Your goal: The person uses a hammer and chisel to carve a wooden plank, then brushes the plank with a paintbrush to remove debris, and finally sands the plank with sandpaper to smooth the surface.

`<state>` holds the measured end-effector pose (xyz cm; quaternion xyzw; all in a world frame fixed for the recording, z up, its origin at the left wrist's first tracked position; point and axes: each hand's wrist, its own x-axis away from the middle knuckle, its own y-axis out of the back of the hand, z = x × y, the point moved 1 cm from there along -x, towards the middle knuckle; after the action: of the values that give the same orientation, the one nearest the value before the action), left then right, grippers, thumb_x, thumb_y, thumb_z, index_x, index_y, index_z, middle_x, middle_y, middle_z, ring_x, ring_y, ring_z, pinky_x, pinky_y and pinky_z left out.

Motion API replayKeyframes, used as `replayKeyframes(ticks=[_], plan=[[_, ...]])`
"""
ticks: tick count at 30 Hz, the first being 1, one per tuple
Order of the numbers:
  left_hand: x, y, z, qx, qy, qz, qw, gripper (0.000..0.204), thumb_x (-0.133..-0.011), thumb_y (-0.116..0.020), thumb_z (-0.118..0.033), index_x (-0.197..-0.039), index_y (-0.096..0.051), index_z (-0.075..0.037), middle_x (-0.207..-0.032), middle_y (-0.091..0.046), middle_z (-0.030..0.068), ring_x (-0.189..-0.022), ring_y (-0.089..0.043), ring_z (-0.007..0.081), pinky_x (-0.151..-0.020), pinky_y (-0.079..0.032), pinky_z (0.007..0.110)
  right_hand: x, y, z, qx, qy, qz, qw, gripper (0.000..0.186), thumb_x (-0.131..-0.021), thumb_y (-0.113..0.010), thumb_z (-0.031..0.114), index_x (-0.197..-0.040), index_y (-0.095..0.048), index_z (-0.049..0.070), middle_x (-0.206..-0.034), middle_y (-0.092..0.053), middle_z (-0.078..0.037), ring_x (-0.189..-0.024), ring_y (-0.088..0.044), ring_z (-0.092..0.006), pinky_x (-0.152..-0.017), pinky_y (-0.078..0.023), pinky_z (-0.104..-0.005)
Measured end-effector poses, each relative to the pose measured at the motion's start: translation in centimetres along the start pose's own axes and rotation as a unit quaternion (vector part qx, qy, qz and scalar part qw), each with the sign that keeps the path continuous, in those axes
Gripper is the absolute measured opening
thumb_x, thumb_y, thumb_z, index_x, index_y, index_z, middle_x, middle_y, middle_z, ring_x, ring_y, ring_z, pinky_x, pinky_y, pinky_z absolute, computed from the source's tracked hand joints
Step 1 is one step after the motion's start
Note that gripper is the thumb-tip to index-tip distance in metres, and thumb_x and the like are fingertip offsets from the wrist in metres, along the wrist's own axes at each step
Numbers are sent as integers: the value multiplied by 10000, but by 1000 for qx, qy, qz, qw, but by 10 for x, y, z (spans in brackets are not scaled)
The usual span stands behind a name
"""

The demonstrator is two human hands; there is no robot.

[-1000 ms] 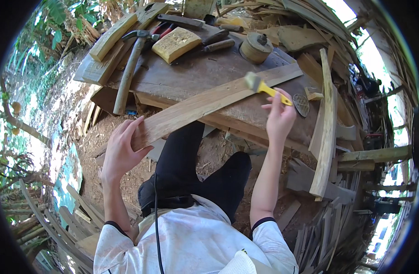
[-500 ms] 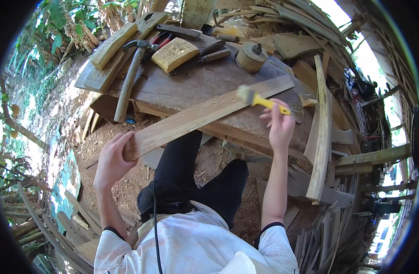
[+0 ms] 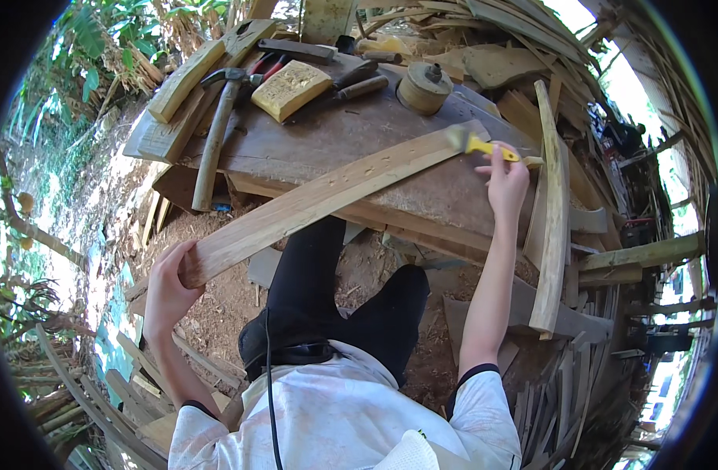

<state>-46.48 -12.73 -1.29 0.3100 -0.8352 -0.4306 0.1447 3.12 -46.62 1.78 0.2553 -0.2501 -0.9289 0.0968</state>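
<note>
Head view: brush [image 3: 484,146] now nearer far end of plank [image 3: 320,192] than half a second ago; plank slid a bit leftward. Right hand [image 3: 506,182] pinches brush's yellow handle, fingers closed; bristles at plank, blurred, contact unclear. Left hand [image 3: 169,291] part-closed round plank's near end. Plank's far part lies over surface [image 3: 304,142]. Hammer [image 3: 216,145] ahead of left hand; round container [image 3: 423,92] ahead of right.
</note>
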Motion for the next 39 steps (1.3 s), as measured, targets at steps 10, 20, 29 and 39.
replayKeyframes(ticks=[10, 20, 29, 39], plan=[[2, 1, 0, 6, 8, 0, 1000, 773, -617, -880, 63, -1358, -684, -34, -1237, -727, 156, -1133, -700, 350, -1034, -539, 414, -3, -5, 5, 78, 28, -5, 997, 337, -1134, -617, 305, -1296, -709, 24, -959, -780, -92, -722, -785, -166, -548, -505, -236], [-1, 4, 2, 6, 50, 14, 999, 804, -616, -898, 41, -1386, -688, -61, -1302, -723, 153, -1191, -678, 358, -1083, -523, 432, -15, 5, -9, -50, -23, 10, 998, 362, -1147, -594, 334, -1275, -719, 18, -971, -778, -93, -733, -789, -172, -557, -488, -243], [0, 4, 0, -10, 1, -18, 1000, 765, -633, -881, 46, -1365, -688, -61, -1230, -720, 148, -1175, -661, 367, -1077, -516, 430, -11, -7, 8, -102, -62, 104, 987, 341, -1139, -604, 316, -1247, -731, 19, -996, -785, -126, -769, -796, -182, -603, -552, -262], [0, 7, -2, -5, 18, -9, 1000, 758, -633, -869, 56, -1361, -690, -55, -1194, -722, 143, -1158, -664, 370, -1068, -520, 433, -38, -5, -7, -116, -69, 140, 981, 350, -1137, -610, 357, -1278, -719, 56, -982, -795, -80, -779, -792, -137, -555, -507, -226]])
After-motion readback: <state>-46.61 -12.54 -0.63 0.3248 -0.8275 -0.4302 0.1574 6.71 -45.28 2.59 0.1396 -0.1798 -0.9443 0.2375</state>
